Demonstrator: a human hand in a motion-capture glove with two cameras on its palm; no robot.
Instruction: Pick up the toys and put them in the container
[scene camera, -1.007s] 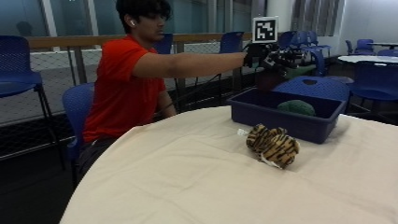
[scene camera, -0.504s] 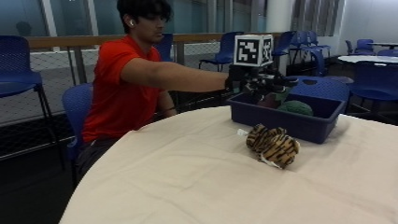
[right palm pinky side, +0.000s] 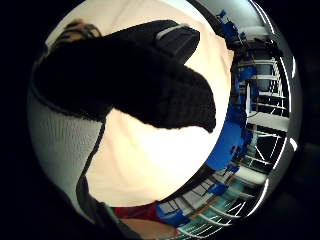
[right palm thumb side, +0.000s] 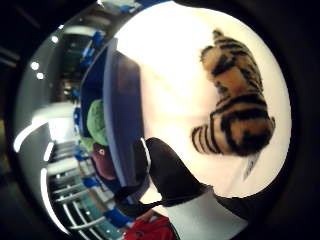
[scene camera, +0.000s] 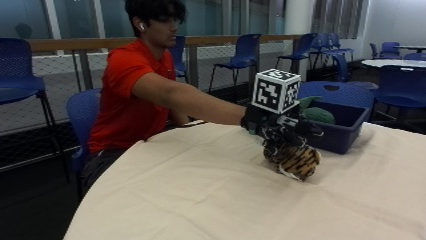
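— Right, where is the gloved right hand at this moment?

— Centre-right of the outside view, hovering just above the tiger toy, which lies on the cream tablecloth a little below and to the right of the hand in that frame.

— Has it got hold of anything?

— Nothing that shows. In the thumb-side palm view the black-gloved thumb pokes out into open space with bare cloth between it and the tiger, so the hand looks spread and empty.

— And the line of the toy?

— Its long axis runs roughly from upper left to lower right in the outside view, slanting away from the blue container, with a white tag at the near end. The hand is right over its upper end.

— What does it look like?

— Plush, orange-tan with black stripes, lying on its side. Soft, I'd judge, so it should squash under the fingers.

— And the container?

— Just behind the toy, right of centre, with a green toy already inside; the palm view shows a dark red one there too.
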